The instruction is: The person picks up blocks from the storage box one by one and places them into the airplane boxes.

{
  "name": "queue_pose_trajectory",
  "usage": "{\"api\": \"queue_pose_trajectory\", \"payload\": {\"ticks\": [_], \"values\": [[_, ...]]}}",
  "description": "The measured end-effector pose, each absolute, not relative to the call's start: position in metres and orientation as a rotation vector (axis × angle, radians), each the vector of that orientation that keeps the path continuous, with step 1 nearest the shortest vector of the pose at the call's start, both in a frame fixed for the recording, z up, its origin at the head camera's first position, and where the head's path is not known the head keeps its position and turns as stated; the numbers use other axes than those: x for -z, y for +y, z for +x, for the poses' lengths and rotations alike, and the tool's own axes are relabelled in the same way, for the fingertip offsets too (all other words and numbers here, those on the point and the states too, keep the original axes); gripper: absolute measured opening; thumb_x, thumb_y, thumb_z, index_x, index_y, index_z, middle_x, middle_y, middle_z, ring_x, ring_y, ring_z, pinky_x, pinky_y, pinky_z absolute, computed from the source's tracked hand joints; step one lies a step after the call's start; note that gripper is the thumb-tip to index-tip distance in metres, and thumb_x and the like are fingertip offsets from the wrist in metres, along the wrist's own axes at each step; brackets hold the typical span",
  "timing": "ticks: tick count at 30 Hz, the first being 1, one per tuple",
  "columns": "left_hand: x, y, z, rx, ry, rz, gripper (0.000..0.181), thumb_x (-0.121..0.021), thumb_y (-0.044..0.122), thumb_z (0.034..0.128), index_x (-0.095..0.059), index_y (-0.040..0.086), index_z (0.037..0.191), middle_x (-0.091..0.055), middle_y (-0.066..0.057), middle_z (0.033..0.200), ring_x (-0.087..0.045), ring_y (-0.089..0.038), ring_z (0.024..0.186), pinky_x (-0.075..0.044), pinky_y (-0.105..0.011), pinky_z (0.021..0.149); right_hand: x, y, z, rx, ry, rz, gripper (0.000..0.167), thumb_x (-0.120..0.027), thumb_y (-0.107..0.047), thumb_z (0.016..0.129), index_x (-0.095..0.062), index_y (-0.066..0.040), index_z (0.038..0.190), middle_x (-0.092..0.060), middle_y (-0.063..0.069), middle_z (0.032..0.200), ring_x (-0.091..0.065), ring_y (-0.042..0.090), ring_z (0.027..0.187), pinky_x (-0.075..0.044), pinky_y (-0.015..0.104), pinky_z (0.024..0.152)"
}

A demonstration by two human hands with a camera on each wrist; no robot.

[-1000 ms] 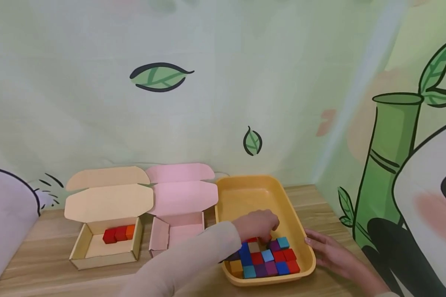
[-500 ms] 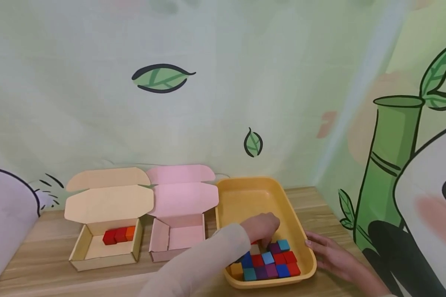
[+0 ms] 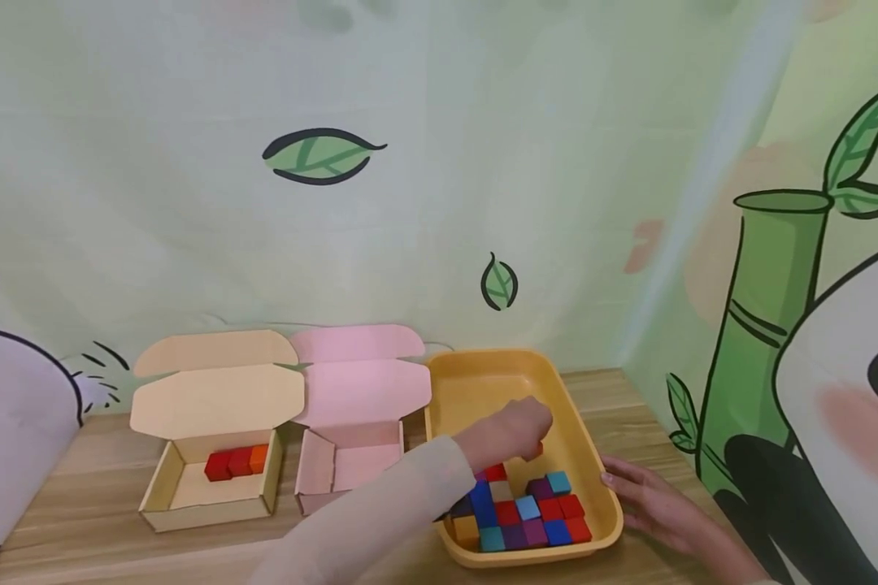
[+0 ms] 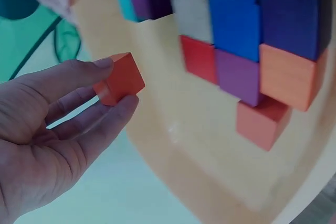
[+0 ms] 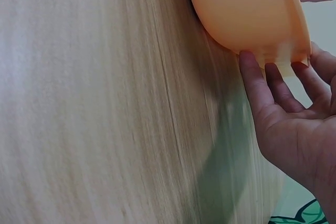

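A person sat or stood at a wooden counter [image 3: 95, 487], both bare hands at a yellow tray [image 3: 483, 378]. Over the tray, the left hand [image 3: 510, 428] pinched one orange-red block [image 4: 126, 78] between thumb and fingertips; the block hung apart from the rest, seemingly just above the tray's floor. The right hand [image 3: 651, 500] lay along the tray's outer right side, its grip spread, fingertips touching the wall as if to steady it.

In the near half of the tray, the other blocks [image 3: 534, 508] sat packed together: red, blue, purple, teal and a few paler ones. To the tray's left stood a pink box [image 3: 315, 471], then a beige box [image 3: 205, 520], both with lids tipped back. The beige one held a row of three blocks [image 3: 238, 461], two red and one orange, against its right end. The left sleeve [image 3: 380, 512] hid part of the pink box's inside.

To my eye, the step in hand was picking a block out. The next move seemed to call for keeping that pinch firm, lifting over the tray's rim and carrying left, perhaps to the matching row.
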State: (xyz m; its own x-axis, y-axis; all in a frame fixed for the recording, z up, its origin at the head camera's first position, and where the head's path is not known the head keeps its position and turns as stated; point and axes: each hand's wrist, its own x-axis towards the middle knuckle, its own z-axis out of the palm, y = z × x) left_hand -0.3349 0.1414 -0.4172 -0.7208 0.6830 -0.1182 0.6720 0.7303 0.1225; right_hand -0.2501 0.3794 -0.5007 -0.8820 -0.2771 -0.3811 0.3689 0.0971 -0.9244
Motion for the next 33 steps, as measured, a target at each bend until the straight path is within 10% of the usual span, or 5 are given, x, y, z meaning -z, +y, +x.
{"api": "queue_pose_trajectory", "payload": {"ticks": [6, 13, 33], "values": [[0.393, 0.128, -0.340, -0.347, 2.798, 1.183, 0.009, -0.079, 0.009, 0.0872, -0.070, 0.010, 0.089, -0.063, 0.001, 0.080, -0.052, -0.012, 0.068, -0.043, -0.017, 0.060, 0.504, 0.380, -0.249, 1.833, 1.923, 0.132, 0.081, -0.054, -0.034, 0.106, -0.008, 0.004, 0.160, -0.023, 0.033, 0.160, -0.053, 0.030, 0.131, -0.051, 0.050, 0.100], [0.364, 0.110, -0.342, -0.608, 2.766, 1.073, 0.030, -0.078, 0.004, 0.0878, -0.069, 0.005, 0.116, -0.070, -0.006, 0.109, -0.059, -0.016, 0.086, -0.051, -0.018, 0.073, 0.506, 0.380, -0.250, 1.839, 1.935, 0.139, 0.083, -0.057, -0.035, 0.105, -0.009, 0.005, 0.160, -0.027, 0.033, 0.158, -0.055, 0.031, 0.130, -0.052, 0.049, 0.099], [0.350, 0.001, -0.364, -0.620, 2.896, 0.825, 0.026, -0.084, 0.001, 0.0790, -0.077, 0.006, 0.103, -0.070, -0.010, 0.103, -0.062, -0.025, 0.090, -0.059, -0.034, 0.076, 0.504, 0.378, -0.251, 1.845, 1.938, 0.150, 0.083, -0.058, -0.034, 0.104, -0.010, 0.004, 0.160, -0.024, 0.034, 0.159, -0.052, 0.036, 0.133, -0.052, 0.050, 0.099]]}}
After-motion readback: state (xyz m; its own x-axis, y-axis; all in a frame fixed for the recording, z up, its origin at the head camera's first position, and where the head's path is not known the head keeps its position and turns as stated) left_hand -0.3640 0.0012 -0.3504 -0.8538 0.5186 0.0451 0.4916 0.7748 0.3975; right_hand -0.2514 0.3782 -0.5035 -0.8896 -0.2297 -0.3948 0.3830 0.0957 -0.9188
